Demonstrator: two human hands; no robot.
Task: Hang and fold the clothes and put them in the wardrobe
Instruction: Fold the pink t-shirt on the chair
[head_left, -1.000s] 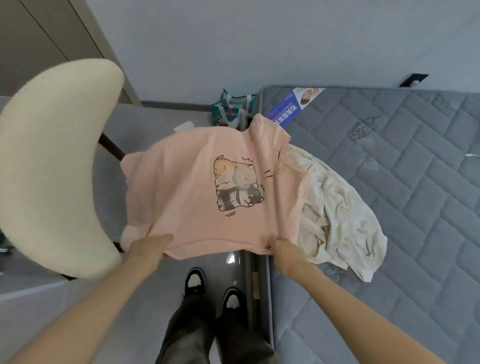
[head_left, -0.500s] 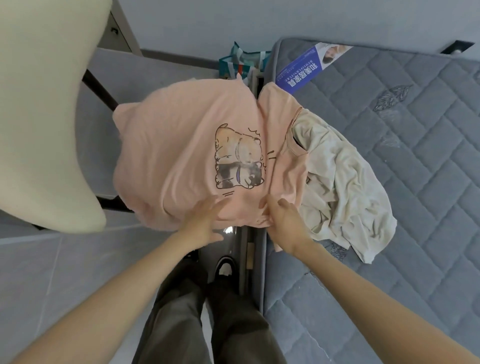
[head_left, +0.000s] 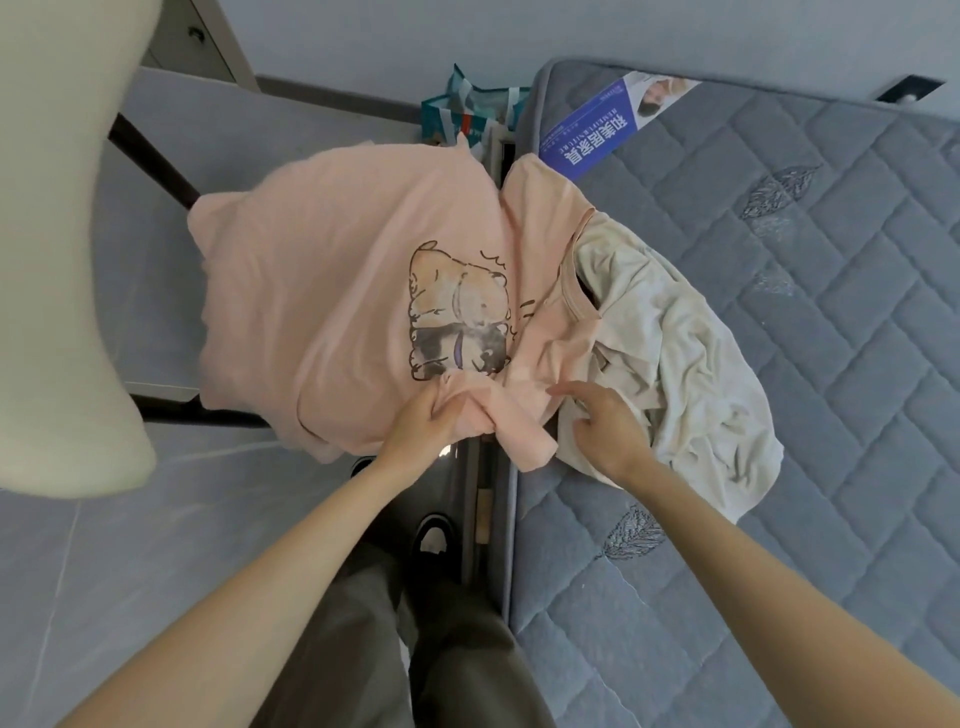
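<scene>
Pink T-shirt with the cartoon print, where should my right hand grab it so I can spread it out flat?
Take the loose hem corner drooping between the hands. The left hand grips the bunched hem of the pink T-shirt beside it, so bring the right hand in from the mattress side and pinch that corner with the fingers; it is likely the nearest free edge.

Home bedroom: bare quilted mattress (head_left: 779, 312), strewn clothes (head_left: 691, 374)
</scene>
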